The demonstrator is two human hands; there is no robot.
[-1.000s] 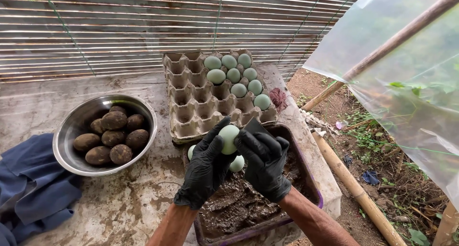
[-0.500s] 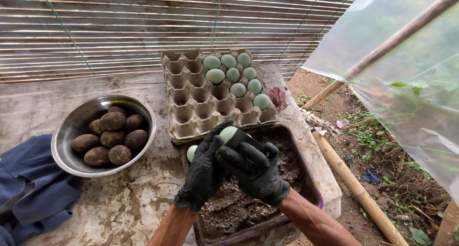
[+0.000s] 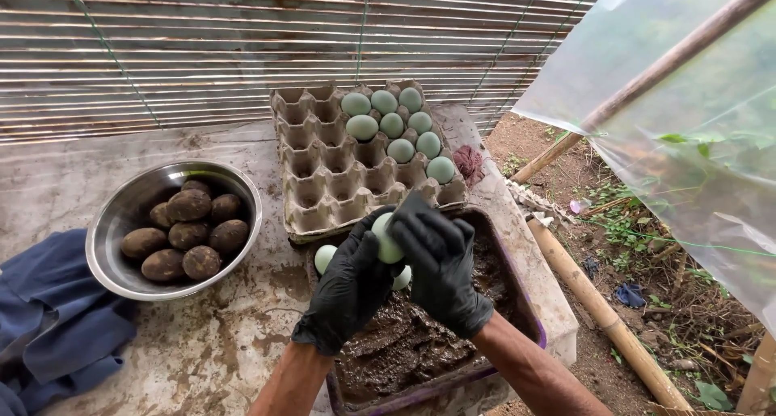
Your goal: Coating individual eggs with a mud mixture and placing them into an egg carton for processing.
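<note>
Hands: I see my left hand [image 3: 349, 291] and my right hand [image 3: 440, 266], both in black gloves, meeting above the near end of a tray of dark mud [image 3: 517, 303].
Egg in hand: a pale green egg [image 3: 386, 240] sits between the two hands, over the tray's upper left corner; the left hand cups it from below and the left, the right hand's fingers [image 3: 420, 222] wrap over its right side and top. Both hands are closed around it.
Loose eggs: a second pale egg [image 3: 325, 257] lies at the tray's left edge, just beside my left hand; a third [image 3: 402, 278] peeks out beneath the held one, between the two palms.
Carton: a grey cardboard egg tray [image 3: 323, 173] lies just beyond the hands, touching the mud tray's far rim; eight pale green eggs [image 3: 392, 125] fill its far right cups, the other cups bare.
Bowl: a steel bowl [image 3: 121, 246] stands to the left, well apart from the hands, holding mud-coated eggs [image 3: 186, 230].
Cloth: a blue cloth [image 3: 48, 327] lies bunched at the table's left edge, touching the bowl.
Table: a stained concrete slab [image 3: 218, 351] bears everything.
</note>
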